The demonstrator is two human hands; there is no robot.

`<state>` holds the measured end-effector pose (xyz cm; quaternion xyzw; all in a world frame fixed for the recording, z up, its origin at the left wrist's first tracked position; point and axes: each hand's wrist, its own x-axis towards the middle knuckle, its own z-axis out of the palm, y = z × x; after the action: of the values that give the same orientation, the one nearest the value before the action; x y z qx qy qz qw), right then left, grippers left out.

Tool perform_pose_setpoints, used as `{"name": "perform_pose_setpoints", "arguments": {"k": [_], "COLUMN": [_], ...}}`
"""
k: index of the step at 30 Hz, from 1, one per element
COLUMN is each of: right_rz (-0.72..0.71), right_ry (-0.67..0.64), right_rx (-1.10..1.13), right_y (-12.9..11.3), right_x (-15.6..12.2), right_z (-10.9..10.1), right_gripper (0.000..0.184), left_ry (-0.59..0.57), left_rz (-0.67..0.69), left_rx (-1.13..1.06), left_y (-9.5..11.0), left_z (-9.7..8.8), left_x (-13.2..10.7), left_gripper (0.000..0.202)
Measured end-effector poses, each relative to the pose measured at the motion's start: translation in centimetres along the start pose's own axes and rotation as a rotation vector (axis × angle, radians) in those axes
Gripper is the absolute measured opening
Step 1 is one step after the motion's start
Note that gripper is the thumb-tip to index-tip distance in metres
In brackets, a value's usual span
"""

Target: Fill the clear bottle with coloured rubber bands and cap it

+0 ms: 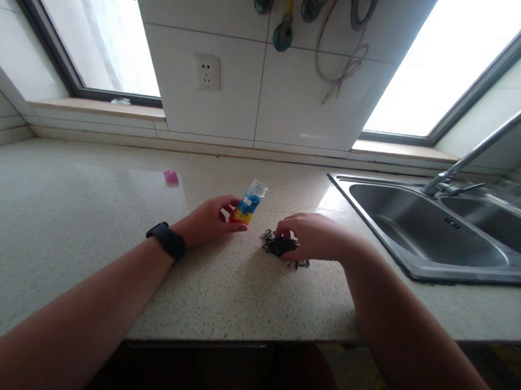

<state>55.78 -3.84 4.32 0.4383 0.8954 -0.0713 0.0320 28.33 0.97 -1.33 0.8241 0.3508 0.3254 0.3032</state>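
My left hand (pixel 208 220) grips a small clear jar (pixel 249 202) with a blue and yellow label, tilted on the speckled countertop (pixel 86 219); the jar's mouth has no lid on it. A black watch sits on that wrist. My right hand (pixel 313 236) rests just right of the jar, fingers curled down onto a pile of small black elastic bands (pixel 277 244). A few loose bands (pixel 299 264) lie in front of the hand.
A small pink lid (pixel 170 176) lies on the counter to the far left. A steel double sink (pixel 430 235) with a tap (pixel 484 147) fills the right side. A wall socket (pixel 207 72) and hanging hoses are behind. The counter's front edge is close to me.
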Motion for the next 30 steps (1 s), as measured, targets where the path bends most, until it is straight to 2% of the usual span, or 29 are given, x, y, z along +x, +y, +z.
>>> {"name": "perform_pose_setpoints", "arguments": {"k": [5, 10, 18, 27, 30], "right_rz": [-0.012, 0.008, 0.074, 0.118, 0.127], "right_ry": [0.026, 0.08, 0.207, 0.099, 0.118], "right_rx": [0.004, 0.058, 0.354, 0.427, 0.446], "right_y": [0.0, 0.1, 2.2, 3.7, 4.0], "right_x": [0.3, 0.5, 0.6, 0.6, 0.7], "right_z": [0.1, 0.1, 0.2, 0.6, 0.7], "right_gripper": [0.025, 0.019, 0.025, 0.024, 0.025], "left_ry": [-0.002, -0.001, -0.007, -0.004, -0.013], "left_rz": [0.008, 0.011, 0.017, -0.014, -0.017], "left_rx": [0.009, 0.026, 0.054, 0.045, 0.047], "left_y": [0.3, 0.3, 0.3, 0.1, -0.1], "left_z": [0.0, 0.0, 0.0, -0.1, 0.0], "left_x": [0.0, -0.1, -0.1, -0.2, -0.1], "left_gripper": [0.049, 0.05, 0.051, 0.054, 0.052]}}
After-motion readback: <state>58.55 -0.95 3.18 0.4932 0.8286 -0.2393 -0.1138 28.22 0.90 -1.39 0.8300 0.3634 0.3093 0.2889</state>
